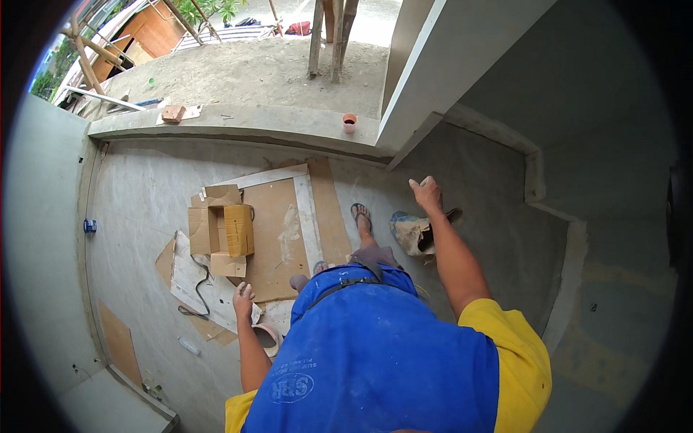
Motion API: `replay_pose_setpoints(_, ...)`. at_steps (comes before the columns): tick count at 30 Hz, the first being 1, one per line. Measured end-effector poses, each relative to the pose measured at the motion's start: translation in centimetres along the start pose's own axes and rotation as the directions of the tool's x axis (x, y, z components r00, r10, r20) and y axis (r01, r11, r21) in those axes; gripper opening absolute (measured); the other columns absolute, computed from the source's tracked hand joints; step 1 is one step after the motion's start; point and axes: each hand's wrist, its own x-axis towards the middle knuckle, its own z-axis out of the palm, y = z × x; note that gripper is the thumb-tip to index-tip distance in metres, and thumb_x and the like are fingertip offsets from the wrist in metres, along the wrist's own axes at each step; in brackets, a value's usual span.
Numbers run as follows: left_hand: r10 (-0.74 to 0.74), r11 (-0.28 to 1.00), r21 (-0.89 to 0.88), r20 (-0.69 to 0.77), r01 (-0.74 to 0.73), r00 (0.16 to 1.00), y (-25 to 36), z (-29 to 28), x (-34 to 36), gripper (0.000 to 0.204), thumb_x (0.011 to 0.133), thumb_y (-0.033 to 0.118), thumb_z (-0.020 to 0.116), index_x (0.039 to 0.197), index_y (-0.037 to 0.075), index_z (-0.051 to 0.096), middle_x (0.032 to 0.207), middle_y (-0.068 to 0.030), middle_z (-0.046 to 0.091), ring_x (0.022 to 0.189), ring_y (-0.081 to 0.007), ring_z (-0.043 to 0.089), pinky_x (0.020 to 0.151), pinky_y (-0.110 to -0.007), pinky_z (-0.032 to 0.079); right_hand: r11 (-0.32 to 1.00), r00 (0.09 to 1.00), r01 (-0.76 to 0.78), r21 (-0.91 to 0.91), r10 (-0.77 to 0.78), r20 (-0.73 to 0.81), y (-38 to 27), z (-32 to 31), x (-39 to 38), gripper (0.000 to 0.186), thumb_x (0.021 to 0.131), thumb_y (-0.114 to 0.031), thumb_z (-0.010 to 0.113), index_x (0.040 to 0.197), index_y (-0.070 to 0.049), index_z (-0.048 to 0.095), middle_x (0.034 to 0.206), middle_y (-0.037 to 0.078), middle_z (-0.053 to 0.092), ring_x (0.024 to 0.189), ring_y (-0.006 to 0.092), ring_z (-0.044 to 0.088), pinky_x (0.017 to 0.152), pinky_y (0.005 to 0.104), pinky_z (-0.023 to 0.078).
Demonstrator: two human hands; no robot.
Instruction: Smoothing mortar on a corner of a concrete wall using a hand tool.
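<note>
My right hand [426,192] is stretched forward with its fingers curled closed. Whether anything is in them is too small to tell. To the right of my foot, and below that hand in the picture, lies a torn, crumpled paper sack [414,234]. My left hand [244,299] hangs lower on the left, its fingers also bent closed, with their contents hidden. Beside the left forearm stands a round pail [268,338], partly covered by my body. An open cardboard box [239,229] sits just beyond the left hand.
Flattened cardboard [267,206] with pale strips covers the floor ahead. A dark strap [203,289] and a clear bottle [189,346] lie to the left. A low ledge [274,124] carries an orange cup [349,123] and a brick [173,113]. A blue can [89,226] stands by the left wall.
</note>
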Motion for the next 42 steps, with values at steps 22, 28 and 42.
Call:
replay_pose_setpoints(22, -0.472, 0.856, -0.260, -0.041, 0.447, 0.880, 2.0, 14.2, -9.9, 0.056, 0.095, 0.031, 0.054, 0.145, 0.014, 0.034, 0.140, -0.0128, 0.048, 0.117, -0.0320, 0.056, 0.097, -0.049, 0.039, 1.000, 0.944, 0.001, 0.026, 0.008, -0.330, -6.3, -4.2, 22.0, 0.059, 0.069, -0.042, 0.083, 0.103, 0.002, 0.065, 0.106, 0.021, 0.068, 0.100, 0.0368, 0.065, 0.085, 0.0434, 0.053)
replay_pose_setpoints(28, -0.277, 0.941, -0.240, -0.135, 0.240, 0.951, 4.1, 11.7, -8.0, 0.056, 0.096, 0.032, 0.053, 0.145, 0.015, 0.034, 0.139, -0.0110, 0.050, 0.113, -0.0286, 0.059, 0.095, -0.044, 0.042, 0.998, 0.925, 0.033, 0.055, -0.010, -0.380, -5.7, -3.5, 21.7, 0.053, 0.071, -0.037, 0.081, 0.100, 0.004, 0.066, 0.100, 0.023, 0.068, 0.096, 0.0378, 0.066, 0.084, 0.0447, 0.053)
replay_pose_setpoints(42, -0.436, 0.874, -0.151, 0.177, 0.462, 0.882, -12.0, 14.3, -9.8, 0.056, 0.094, 0.033, 0.057, 0.143, 0.014, 0.037, 0.134, -0.0105, 0.053, 0.112, -0.0278, 0.059, 0.087, -0.039, 0.046, 0.989, 0.911, 0.117, 0.092, -0.070, -0.406, -5.2, -3.0, 22.4, 0.048, 0.071, -0.033, 0.081, 0.099, 0.004, 0.067, 0.097, 0.023, 0.069, 0.094, 0.0370, 0.067, 0.082, 0.0427, 0.054)
